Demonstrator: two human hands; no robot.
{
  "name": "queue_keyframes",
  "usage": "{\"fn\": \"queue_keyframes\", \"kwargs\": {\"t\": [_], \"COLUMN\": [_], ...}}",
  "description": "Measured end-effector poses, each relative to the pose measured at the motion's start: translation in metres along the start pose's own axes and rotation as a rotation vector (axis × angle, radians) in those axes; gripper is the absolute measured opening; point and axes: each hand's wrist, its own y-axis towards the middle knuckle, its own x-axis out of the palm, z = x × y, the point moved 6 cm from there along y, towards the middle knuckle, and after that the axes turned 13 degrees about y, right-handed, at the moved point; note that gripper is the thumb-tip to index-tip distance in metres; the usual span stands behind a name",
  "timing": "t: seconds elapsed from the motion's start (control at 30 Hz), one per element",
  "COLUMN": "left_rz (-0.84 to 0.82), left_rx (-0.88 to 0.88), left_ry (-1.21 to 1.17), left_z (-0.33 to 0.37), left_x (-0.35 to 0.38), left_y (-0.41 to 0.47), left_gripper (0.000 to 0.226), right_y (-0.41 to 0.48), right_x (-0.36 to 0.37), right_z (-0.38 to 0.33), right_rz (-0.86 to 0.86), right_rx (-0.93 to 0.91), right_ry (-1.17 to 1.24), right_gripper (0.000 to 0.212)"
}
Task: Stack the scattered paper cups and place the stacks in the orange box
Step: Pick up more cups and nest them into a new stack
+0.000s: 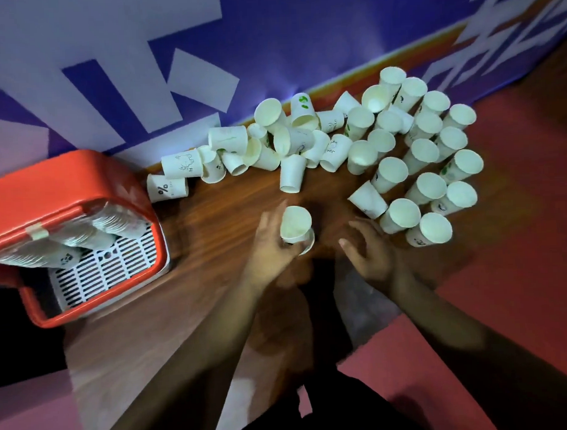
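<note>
A white paper cup (296,225) stands mouth-up in the left hand (270,247), whose fingers curl round its lower part; a second rim shows just beneath it, so it may sit in another cup, though blur keeps that unsure; the right hand (372,256) hovers just beside it with fingers spread and loosely bent, holding nothing. Both are over the wooden bench (211,223). Beyond them a heap of tumbled cups (293,174) lies on its sides along the back edge; to the right a cluster of upright cups (426,187) stands close together, mouths up, one lying on its side at the cluster's near-left edge close to the right hand's fingertips. At the left end sits the orange box (81,177), open; long stacks (109,227) of cups lie on their sides inside it over a white slotted grille (107,269). A blue and white banner (269,38) covers the wall behind.
</note>
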Motion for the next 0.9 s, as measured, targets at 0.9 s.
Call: {"fn": "queue_keyframes", "kwargs": {"t": [0.9], "left_rz": [-0.096], "left_rx": [0.066], "left_ry": [0.289], "left_z": [0.159], "left_x": [0.188], "left_y": [0.066], "left_gripper": [0.095], "right_y": [0.013], "right_x": [-0.154], "right_z": [0.183], "right_rz": [-0.019], "right_rx": [0.223], "right_ry": [-0.111], "right_gripper": [0.103]}}
